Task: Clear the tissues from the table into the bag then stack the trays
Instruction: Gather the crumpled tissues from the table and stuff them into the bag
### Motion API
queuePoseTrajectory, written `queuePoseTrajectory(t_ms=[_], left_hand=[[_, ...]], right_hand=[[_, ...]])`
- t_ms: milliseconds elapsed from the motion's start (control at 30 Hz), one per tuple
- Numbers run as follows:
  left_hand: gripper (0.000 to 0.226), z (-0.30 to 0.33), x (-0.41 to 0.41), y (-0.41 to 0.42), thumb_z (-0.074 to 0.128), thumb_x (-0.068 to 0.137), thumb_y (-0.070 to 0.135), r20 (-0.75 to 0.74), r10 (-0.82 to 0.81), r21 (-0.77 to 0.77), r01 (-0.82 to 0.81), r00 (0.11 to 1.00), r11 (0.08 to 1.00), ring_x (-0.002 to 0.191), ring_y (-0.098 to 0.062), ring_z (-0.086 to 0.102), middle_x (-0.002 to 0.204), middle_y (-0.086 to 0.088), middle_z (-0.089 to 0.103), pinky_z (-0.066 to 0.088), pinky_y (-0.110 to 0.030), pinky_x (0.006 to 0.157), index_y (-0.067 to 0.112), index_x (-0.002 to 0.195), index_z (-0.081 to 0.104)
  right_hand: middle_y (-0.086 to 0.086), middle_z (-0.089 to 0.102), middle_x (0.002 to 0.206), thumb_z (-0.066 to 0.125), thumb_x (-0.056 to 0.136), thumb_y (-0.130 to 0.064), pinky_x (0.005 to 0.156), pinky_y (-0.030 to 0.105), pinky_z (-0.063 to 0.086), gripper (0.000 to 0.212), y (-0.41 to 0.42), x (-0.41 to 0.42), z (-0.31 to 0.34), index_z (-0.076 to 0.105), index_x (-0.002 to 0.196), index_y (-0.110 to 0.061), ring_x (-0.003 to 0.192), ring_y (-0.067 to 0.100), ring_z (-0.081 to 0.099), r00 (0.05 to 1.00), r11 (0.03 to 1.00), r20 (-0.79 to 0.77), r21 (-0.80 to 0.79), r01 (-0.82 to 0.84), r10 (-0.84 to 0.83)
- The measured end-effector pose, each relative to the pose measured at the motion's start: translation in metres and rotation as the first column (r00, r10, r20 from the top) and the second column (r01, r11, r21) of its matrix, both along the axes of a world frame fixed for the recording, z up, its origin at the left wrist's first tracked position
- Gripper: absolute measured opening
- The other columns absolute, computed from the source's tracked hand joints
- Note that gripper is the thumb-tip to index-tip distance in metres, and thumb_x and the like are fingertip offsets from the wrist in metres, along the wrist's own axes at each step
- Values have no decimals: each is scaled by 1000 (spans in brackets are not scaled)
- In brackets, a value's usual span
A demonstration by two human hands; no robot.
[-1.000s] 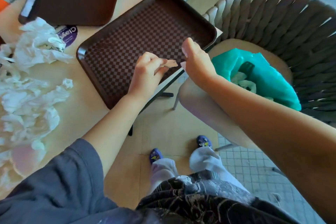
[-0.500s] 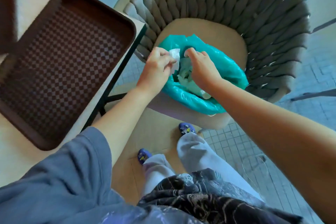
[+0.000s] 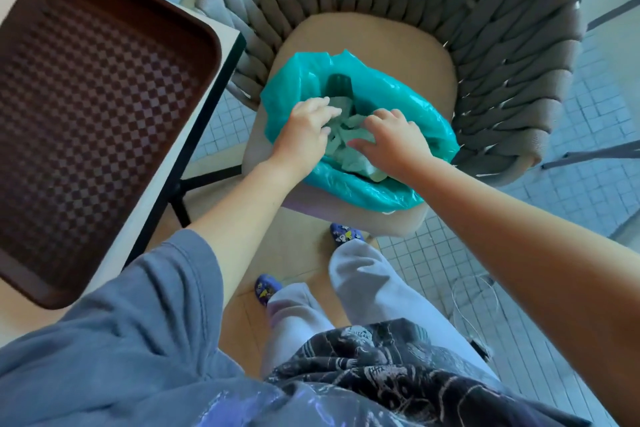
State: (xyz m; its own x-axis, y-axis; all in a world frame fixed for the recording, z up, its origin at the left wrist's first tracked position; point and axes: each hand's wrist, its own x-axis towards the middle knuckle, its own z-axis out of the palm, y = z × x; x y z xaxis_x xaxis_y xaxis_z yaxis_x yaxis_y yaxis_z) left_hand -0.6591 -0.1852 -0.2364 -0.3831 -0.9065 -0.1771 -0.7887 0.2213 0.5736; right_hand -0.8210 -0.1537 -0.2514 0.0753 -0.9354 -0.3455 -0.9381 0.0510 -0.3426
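A teal plastic bag point(image 3: 408, 107) stands open on the seat of a woven chair. Crumpled tissues point(image 3: 353, 152) lie inside it. My left hand point(image 3: 304, 133) hovers over the bag's left rim with its fingers spread and loose, holding nothing. My right hand point(image 3: 391, 139) is over the bag's mouth, fingers spread, touching the tissues. A brown checkered tray point(image 3: 86, 121) lies on the table at the left. The second tray and the tissues on the table are out of view.
The grey woven chair point(image 3: 502, 45) with a beige seat stands close to the table's corner point(image 3: 235, 42). Below are a tiled floor, my legs and blue shoes point(image 3: 266, 288). A dark chair leg crosses the right edge.
My view swung from the table to the chair. My left hand carried a small tissue piece to the bag and let it go; both hands now have spread fingers over the bag.
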Motion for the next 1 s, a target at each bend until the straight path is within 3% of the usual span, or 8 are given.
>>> queuePoseTrajectory(t_ms=[167,367,667,1000], left_hand=[[30,16,18,8,55,88,1,-21,40,-101,-42,999,994,120,-27,45,126,-14,56,25,-18,98,4,116,62],[26,42,67,22,58,86,5,-40,104,-262,-110,994,959,113,-27,51,117,-13,61,38,-29,99,4,112,64],[24,84,174,61,60,80,0,-78,296,-387,-302,952,871,103,-33,54,107,-15,63,37,-23,91,1,103,66],[24,99,307,147,61,82,10,15,591,-435,-527,806,730,107,-32,54,113,-12,61,49,-44,89,3,104,66]], right_hand=[[13,52,117,49,93,-36,83,45,44,37,-9,21,17,56,113,-6,111,33,44,999,995,49,-102,5,0],[12,52,120,47,94,-31,84,44,46,33,-18,68,47,57,116,-9,115,32,44,993,975,81,-210,-66,85],[15,56,112,49,92,-24,83,45,48,25,-18,186,95,59,107,-8,107,35,48,933,879,136,-402,-257,335],[14,57,115,48,93,-21,86,46,47,28,25,330,118,58,114,-6,106,33,51,790,720,91,-484,-497,607]])
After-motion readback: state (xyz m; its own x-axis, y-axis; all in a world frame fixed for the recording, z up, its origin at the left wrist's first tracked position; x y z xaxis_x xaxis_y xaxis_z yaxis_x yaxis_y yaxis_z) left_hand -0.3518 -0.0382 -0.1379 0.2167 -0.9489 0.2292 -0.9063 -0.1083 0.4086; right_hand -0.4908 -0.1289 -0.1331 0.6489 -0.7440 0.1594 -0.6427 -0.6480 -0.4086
